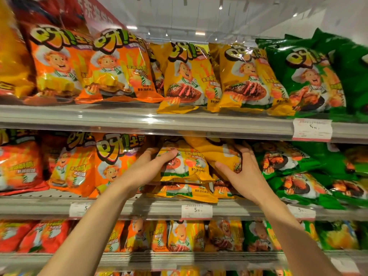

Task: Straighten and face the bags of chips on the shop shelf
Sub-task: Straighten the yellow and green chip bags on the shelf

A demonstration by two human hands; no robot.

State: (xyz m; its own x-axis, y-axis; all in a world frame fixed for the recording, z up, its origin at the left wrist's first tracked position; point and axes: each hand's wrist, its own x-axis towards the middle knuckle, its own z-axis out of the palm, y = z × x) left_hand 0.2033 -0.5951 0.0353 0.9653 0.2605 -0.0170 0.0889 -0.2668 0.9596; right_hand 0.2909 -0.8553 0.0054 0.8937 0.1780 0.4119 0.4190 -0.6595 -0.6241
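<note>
— What were your hands doing?

— My left hand [159,162] lay on the front of a yellow bag of chips [183,166] on the middle shelf [139,208], fingers fairly straight and only lightly bent over its top edge, thumb underneath. My right hand [241,170] had a real grip on the tilted yellow bag [217,150] just right of that one: fingers curled round its right edge, thumb spread across its face.

— And where did those bags sit?

— Both were stacked on more yellow bags [183,192] lying flat, straight above the middle price tag [196,211] on the shelf rail. Orange bags [107,162] stood left of that tag, green bags [298,172] lay in a loose heap to its right.

— The rest of the shop?

— The upper shelf [179,120] above the tag carried upright bags, orange, yellow, then green, with another price tag [311,129] far right. Below the tag, a lower shelf [179,255] held the same colours. White ceiling showed overhead.
</note>
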